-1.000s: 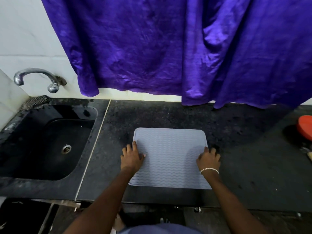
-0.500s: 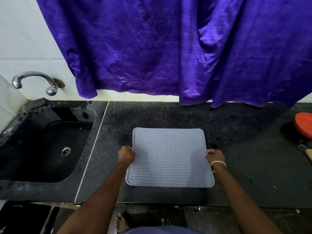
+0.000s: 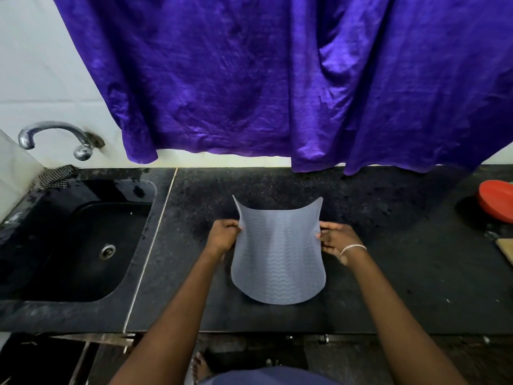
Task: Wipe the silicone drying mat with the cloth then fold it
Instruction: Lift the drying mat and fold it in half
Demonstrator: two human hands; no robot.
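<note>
The grey silicone drying mat (image 3: 278, 254), ribbed with wavy lines, is lifted off the black counter (image 3: 388, 273) and bowed into a trough, its two side edges raised and its middle sagging. My left hand (image 3: 223, 237) pinches the mat's left edge. On the opposite edge my right hand (image 3: 337, 238), with a silver bracelet at the wrist, does the same. A dark checked cloth (image 3: 54, 177) lies crumpled at the sink's back left corner, far from both hands.
A black sink (image 3: 83, 245) with a metal tap (image 3: 55, 136) fills the left side. A purple curtain (image 3: 277, 79) hangs over the counter's back edge. A red dish (image 3: 497, 200) and a wooden board corner (image 3: 506, 250) sit at the far right.
Both hands went from resting flat on the mat to gripping its side edges, then raised it and pushed the edges inward so it bows off the counter.
</note>
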